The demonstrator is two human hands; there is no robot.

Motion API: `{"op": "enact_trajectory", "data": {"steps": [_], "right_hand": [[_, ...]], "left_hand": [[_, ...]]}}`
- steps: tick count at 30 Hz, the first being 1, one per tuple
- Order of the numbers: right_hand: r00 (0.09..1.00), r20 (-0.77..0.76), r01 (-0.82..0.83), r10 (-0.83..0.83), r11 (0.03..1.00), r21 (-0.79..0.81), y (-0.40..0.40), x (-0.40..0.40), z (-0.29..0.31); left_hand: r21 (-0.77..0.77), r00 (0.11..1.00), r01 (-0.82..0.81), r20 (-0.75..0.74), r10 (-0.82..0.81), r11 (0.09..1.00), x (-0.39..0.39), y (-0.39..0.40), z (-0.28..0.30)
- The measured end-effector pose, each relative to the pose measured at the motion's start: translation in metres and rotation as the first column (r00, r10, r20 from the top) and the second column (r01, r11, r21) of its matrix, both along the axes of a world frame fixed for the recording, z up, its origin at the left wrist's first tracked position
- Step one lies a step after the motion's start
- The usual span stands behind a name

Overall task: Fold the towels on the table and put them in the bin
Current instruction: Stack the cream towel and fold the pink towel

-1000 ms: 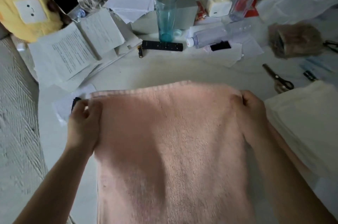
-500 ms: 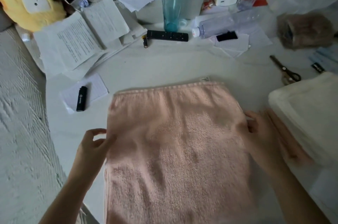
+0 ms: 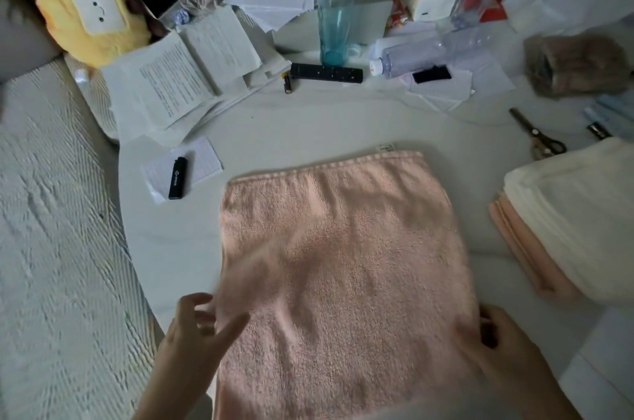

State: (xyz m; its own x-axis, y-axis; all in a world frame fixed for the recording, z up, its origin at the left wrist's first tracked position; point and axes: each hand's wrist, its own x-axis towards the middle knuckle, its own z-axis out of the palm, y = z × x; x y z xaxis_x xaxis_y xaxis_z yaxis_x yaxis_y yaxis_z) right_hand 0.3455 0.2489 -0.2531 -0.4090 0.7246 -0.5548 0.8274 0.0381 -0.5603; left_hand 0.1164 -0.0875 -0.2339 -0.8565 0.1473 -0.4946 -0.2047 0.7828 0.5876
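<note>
The pink towel point(image 3: 343, 275) lies flat at 6 o'clock on the table point(image 3: 308, 124), not yet folded small. The left hand point(image 3: 195, 333) is open, fingers spread at its left edge; the right hand point(image 3: 494, 340) rests on its right edge, grip unclear. At 3 o'clock, 1 stack of folded towels point(image 3: 569, 224) waits. No bin in sight.

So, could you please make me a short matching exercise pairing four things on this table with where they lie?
Things:
1. pink towel
2. scissors
3. black lighter
4. remote control

Places:
A. on a slip of paper, left of the towel
B. at the foot of the blue-green glass
C. spread flat before the person
D. beyond the stack of folded towels

Pairs: 1-C, 2-D, 3-A, 4-B
</note>
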Motion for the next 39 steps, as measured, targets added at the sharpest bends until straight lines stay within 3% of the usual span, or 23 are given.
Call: {"op": "enact_trajectory", "data": {"steps": [4, 6, 11, 16, 18, 20, 22, 26, 29, 33, 36, 39], "right_hand": [[0.999, -0.008, 0.042, -0.043, 0.996, -0.072, -0.008, 0.016, -0.004], [1.000, -0.022, 0.017, -0.019, 0.995, -0.097, -0.010, 0.017, 0.000], [0.975, -0.153, -0.201, 0.163, 0.939, -0.280, -0.020, 0.018, 0.025], [0.968, -0.227, -0.183, 0.104, 0.914, -0.361, -0.018, 0.031, 0.045], [0.959, -0.275, -0.164, 0.074, 0.933, -0.319, -0.015, 0.040, 0.051], [0.946, -0.325, -0.097, 0.009, 0.962, -0.256, -0.011, 0.051, 0.054], [0.941, -0.333, -0.015, -0.055, 0.979, -0.204, -0.011, 0.063, 0.050], [0.972, -0.220, 0.059, -0.082, 0.993, -0.106, -0.024, 0.078, 0.029], [0.958, -0.287, 0.000, -0.015, 0.999, -0.050, -0.027, 0.063, 0.020], [0.897, -0.435, -0.046, -0.076, 0.964, -0.263, -0.031, 0.028, 0.017], [0.916, -0.397, -0.165, 0.058, 0.956, -0.241, -0.032, 0.026, 0.018], [0.915, -0.352, -0.314, 0.196, 0.895, -0.317, -0.027, 0.035, 0.022]], "left_hand": [[-0.127, 0.980, 0.056, 0.196, -0.031, 0.990, 0.026, -0.013, 0.007], [-0.133, 0.973, 0.117, 0.214, -0.087, 0.984, 0.036, -0.014, 0.006], [-0.031, 0.970, 0.120, 0.215, -0.110, 0.992, 0.047, -0.026, 0.009], [0.084, 0.936, 0.110, 0.327, -0.132, 0.990, 0.065, -0.048, 0.008], [0.204, 0.931, -0.031, 0.362, -0.046, 0.978, 0.072, -0.056, 0.011], [0.362, 0.899, -0.268, 0.427, 0.096, 0.893, 0.077, -0.064, 0.014], [0.423, 0.866, -0.408, 0.461, 0.195, 0.809, 0.080, -0.068, 0.014], [0.295, 0.882, -0.390, 0.393, 0.261, 0.872, 0.097, -0.070, -0.007], [0.291, 0.890, -0.367, 0.387, 0.241, 0.884, 0.106, -0.066, -0.017], [0.238, 0.953, -0.251, 0.232, 0.196, 0.938, 0.108, -0.065, -0.024], [0.120, 0.989, -0.147, -0.009, 0.149, 0.982, 0.111, -0.064, -0.025], [0.098, 0.993, -0.105, -0.049, 0.110, 0.990, 0.112, -0.057, -0.028]]}}
